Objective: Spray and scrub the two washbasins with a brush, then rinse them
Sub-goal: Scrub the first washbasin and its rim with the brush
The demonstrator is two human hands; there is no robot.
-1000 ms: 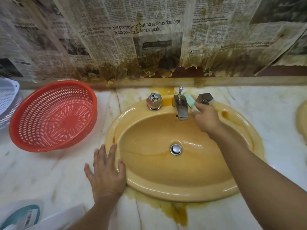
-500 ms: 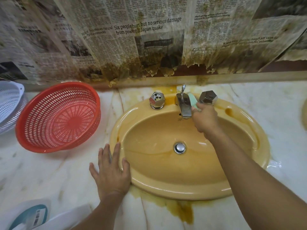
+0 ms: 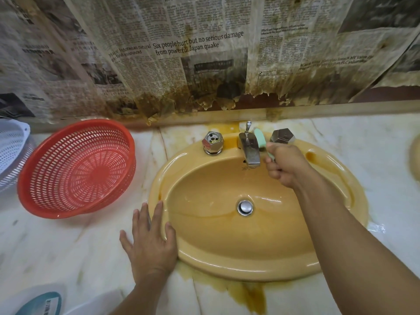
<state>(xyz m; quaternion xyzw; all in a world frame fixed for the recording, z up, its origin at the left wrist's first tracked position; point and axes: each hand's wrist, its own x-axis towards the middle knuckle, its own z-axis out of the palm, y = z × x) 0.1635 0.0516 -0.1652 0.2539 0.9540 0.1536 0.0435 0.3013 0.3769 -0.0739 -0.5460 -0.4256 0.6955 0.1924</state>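
1. Scrubbing round the taps at the back of the washbasin [image 3: 227, 267] is, I judge, the step in hand. My right hand [image 3: 286, 165] has its grip curled tight round the handle of the green brush [image 3: 261, 142].
2. The brush sticks out of the top of that fist, pointing away from me and a little left. Its long axis runs from my knuckles toward the wall. Its head sits between the spout [image 3: 250, 153] and the right tap handle [image 3: 283, 136], touching or just beside the spout. I cannot tell which way the bristles face.
3. My left hand [image 3: 150, 242] lies flat with fingers spread on the tabletop [image 3: 68, 246], fingertips on the basin's near-left rim. It holds nothing and is well apart from the brush, so the right hand is the working one.
4. The bowl and drain [image 3: 245, 207] lie nearer me and lower than the brush head. The coming stroke, I reckon, calls for drawing the head back along its own axis.
5. The second washbasin [image 3: 416, 155] shows only as a sliver at the far right edge, on the right hand's side.
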